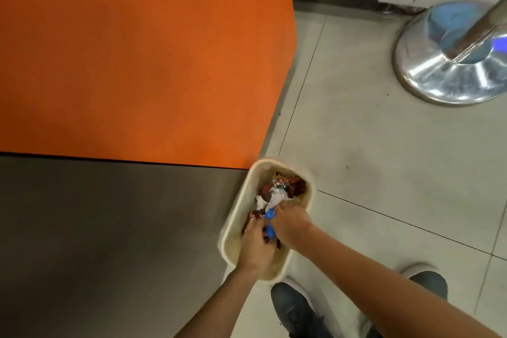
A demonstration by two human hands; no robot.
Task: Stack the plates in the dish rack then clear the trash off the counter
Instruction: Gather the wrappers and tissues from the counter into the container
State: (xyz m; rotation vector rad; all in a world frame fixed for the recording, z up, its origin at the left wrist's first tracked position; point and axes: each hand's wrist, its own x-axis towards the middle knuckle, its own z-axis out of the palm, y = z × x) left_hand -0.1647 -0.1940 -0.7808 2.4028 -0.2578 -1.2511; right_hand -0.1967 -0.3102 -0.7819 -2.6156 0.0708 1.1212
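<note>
**A:** Item one, the trash?
**B:** Crumpled wrappers, brown, red and silver, heaped in a beige oval bin on the floor, directly under both hands.
**A:** Hands?
**B:** Right hand: fingers curled, pinching a clear plastic wrapper just ahead of it. Left hand: fingers bent down into the heap; I cannot tell whether it grips anything. A blue piece shows between the two hands.
**A:** Surroundings?
**B:** Left of the hands, a counter with an orange top over a grey steel front; the bin is just beside it. Well ahead and to the right, a chrome stand base on pale floor tiles. Behind the hands, two dark shoes.
</note>
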